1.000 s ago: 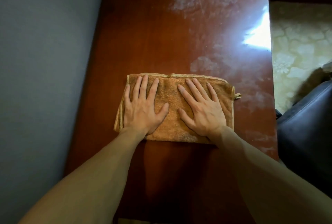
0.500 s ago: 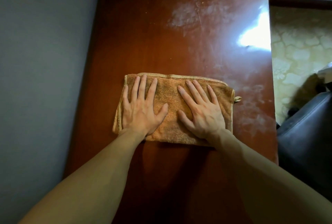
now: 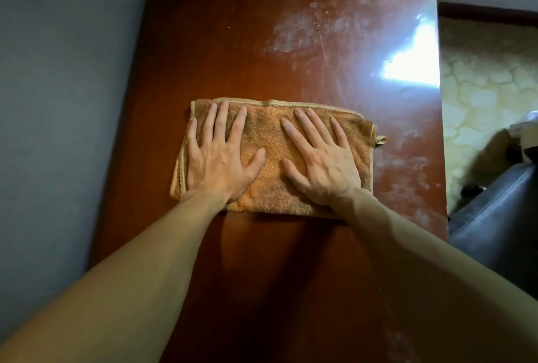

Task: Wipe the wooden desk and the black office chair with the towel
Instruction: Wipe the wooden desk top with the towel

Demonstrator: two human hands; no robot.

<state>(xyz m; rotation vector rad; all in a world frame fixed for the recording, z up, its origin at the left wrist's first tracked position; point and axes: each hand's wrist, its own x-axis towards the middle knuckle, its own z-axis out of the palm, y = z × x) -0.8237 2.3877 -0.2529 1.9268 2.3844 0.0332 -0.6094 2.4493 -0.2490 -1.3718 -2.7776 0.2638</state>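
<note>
1. The folded orange towel (image 3: 270, 158) lies flat on the wooden desk (image 3: 221, 42), about midway along it.
2. The left hand (image 3: 218, 158) presses on the towel's left half, fingers straight and spread.
3. The right hand (image 3: 323, 161) presses on its right half the same way, flat, gripping nothing.
4. Pale dusty smears (image 3: 305, 30) mark the desk beyond the towel.
5. The black office chair (image 3: 500, 217) stands just right of the desk.

The left hand (image 3: 217, 158), right hand (image 3: 323, 164) and forearms (image 3: 163, 246) are bare.
</note>
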